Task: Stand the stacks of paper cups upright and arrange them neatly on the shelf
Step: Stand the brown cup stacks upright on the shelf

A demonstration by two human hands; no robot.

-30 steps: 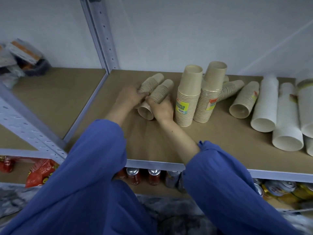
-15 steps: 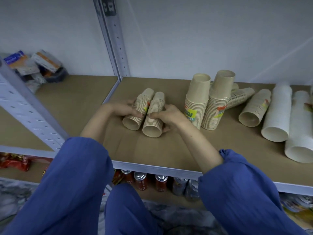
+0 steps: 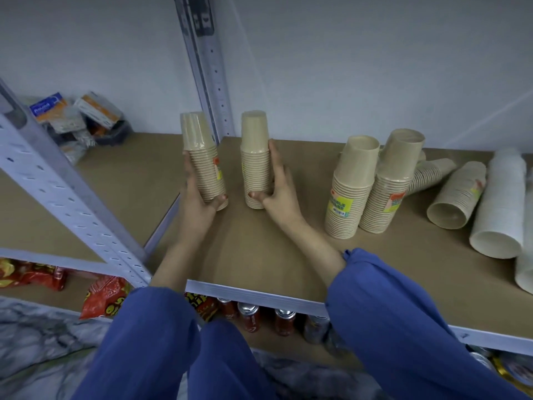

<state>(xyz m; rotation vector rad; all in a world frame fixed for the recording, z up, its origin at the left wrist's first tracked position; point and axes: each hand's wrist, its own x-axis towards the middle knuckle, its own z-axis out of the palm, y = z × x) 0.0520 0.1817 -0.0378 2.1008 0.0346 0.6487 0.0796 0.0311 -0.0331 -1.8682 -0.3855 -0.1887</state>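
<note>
The left hand (image 3: 199, 194) grips a tan cup stack (image 3: 203, 157) from its 9 o'clock side, fingers behind and thumb curled across the bottom rims. The stack is upside down and leans slightly toward 11 o'clock. The right hand (image 3: 278, 186) grasps a second stack (image 3: 255, 160) from its 3 o'clock side, thumb hooked over the lowest rims; this one stands nearly straight, also upside down. The two stacks are near each other but apart, over the shelf (image 3: 259, 255) by its left edge, in front of the post (image 3: 207, 67); whether their bases touch the board I cannot tell. At 3 o'clock from the right hand an upright pair (image 3: 350, 192) of tan stacks stands touching. Beyond them, further toward 3 o'clock, lying stacks (image 3: 458, 197) rest on their sides, then white stacks (image 3: 501, 203), also on their sides. Boxes (image 3: 86, 116) sit at 10 o'clock on the neighbouring shelf. Cans (image 3: 251, 316) and red bags (image 3: 103, 298) lie on the level below, at 6 to 7 o'clock.
</note>
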